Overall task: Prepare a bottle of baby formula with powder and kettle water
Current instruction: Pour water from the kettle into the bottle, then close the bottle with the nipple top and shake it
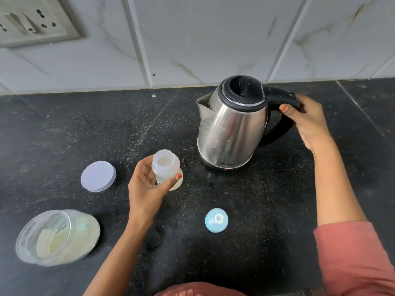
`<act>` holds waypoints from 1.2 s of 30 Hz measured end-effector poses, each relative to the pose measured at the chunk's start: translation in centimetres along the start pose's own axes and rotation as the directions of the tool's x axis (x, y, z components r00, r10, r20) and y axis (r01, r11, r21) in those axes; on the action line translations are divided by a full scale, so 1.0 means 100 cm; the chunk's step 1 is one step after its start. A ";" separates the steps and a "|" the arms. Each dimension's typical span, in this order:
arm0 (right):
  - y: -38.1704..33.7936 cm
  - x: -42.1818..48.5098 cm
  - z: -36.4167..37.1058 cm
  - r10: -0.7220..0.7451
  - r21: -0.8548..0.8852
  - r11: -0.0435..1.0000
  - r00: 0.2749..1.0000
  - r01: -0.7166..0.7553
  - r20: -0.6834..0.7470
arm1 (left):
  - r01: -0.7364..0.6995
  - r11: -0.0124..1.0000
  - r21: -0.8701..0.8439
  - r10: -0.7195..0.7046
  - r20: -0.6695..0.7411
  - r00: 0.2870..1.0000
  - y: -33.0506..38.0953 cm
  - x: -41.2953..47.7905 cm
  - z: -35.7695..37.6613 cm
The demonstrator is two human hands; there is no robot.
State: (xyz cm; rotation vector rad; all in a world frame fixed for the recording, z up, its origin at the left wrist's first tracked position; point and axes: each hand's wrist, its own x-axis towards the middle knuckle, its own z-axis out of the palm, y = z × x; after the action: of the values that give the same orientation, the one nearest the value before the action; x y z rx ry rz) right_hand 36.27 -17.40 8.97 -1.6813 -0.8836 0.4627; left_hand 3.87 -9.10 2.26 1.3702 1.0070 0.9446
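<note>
L hand [147, 184] round open bottle [165, 167], R hand [310, 120] on kettle [230, 124] handle.

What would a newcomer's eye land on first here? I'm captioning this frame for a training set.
The steel kettle stands right of centre on the dark counter, its handle gripped by the right hand. Just in front, the left hand holds the open bottle. The powder jar lies at lower left.
</note>
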 end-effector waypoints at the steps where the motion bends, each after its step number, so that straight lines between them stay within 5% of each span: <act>1: -0.001 -0.004 0.002 -0.004 -0.039 0.999 0.999 0.002 -0.049 | -0.007 1.000 0.004 0.007 0.002 1.000 0.001 -0.003 -0.001; 10: -0.011 -0.056 0.016 -0.039 -0.026 0.999 0.912 0.031 -0.408 | -0.055 0.998 0.035 0.055 0.000 0.998 0.003 -0.042 -0.019; 22: 0.012 -0.171 0.071 0.165 0.045 0.986 0.986 -0.163 -0.038 | 0.002 0.999 0.051 -0.002 0.016 1.000 -0.029 -0.104 -0.030; 29: 0.038 -0.216 0.112 0.188 -0.256 0.957 0.963 -0.136 0.191 | 0.036 0.999 0.039 -0.039 0.078 0.996 -0.044 -0.116 -0.039; 36: 0.044 -0.226 0.137 0.154 -0.383 0.918 0.982 -0.100 0.111 | 0.039 0.999 0.034 -0.044 0.168 0.985 -0.051 -0.111 -0.054</act>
State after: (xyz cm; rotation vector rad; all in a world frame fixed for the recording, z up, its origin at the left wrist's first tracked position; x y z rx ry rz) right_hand 13.54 -25.97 -2.39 -2.0878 -1.0158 0.5284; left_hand -4.91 -18.00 -2.43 1.4245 0.9211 0.7708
